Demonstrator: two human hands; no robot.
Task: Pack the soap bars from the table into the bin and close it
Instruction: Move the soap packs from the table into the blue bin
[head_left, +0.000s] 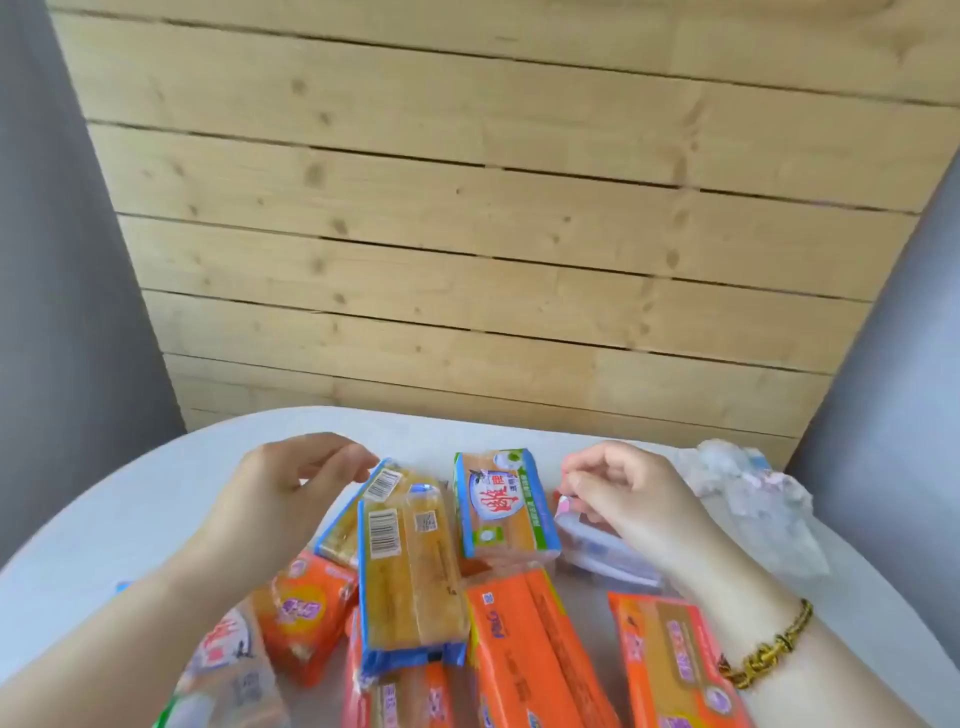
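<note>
Table (93, 519) holds my soap bars (410, 566) heaped at its near middle; no bin in view. Left hand (280, 493) spread, empty, over the pile's far left. Right hand (623, 499) pinching a wrapper (582, 540) at its right. Grab whole bars, not loose film.

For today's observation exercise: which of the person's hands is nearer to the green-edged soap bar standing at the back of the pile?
Right. The right hand hovers just beside the green-edged soap bar; the left hand is farther off, over the barcode bars.
</note>
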